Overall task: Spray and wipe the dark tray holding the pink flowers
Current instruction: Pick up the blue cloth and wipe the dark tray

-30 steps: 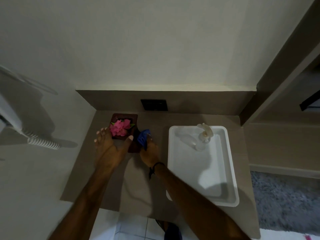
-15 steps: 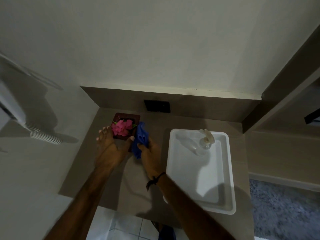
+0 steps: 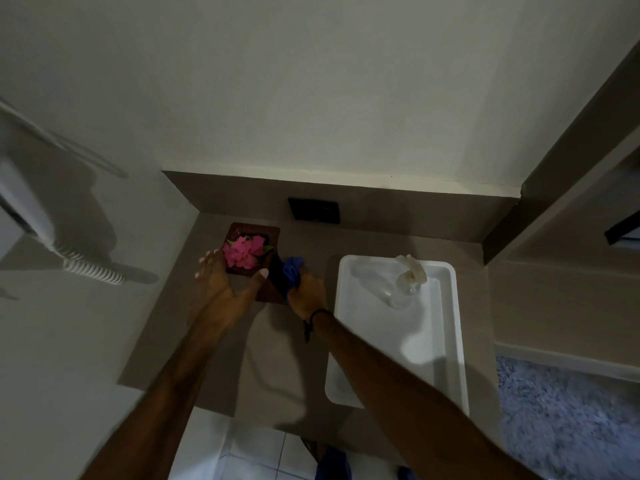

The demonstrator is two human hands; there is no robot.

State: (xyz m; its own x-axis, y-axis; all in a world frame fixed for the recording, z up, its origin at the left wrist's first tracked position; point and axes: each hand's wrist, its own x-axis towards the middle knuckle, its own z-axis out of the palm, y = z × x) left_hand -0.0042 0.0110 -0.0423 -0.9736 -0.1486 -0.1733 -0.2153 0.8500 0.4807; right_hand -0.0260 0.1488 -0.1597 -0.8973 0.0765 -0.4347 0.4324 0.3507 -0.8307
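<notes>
A small dark brown tray (image 3: 272, 232) with pink flowers (image 3: 244, 251) sits at the back left of the brown counter. My left hand (image 3: 221, 285) lies over the tray's near edge, fingers spread, thumb at its right side, steadying it. My right hand (image 3: 306, 291) grips a bunched blue cloth (image 3: 292, 271) pressed against the tray's right edge. A clear spray bottle (image 3: 403, 278) lies in the white tub.
A white rectangular tub (image 3: 446, 341) fills the counter's right half. A black wall plate (image 3: 313, 210) sits on the backsplash. A wall unit with a coiled cord (image 3: 91, 270) hangs at left. A grey rug (image 3: 568, 417) lies at the right, tiled floor below.
My right hand moved the blue cloth up along the tray's right side and back down again. My left hand has stayed on the tray.
</notes>
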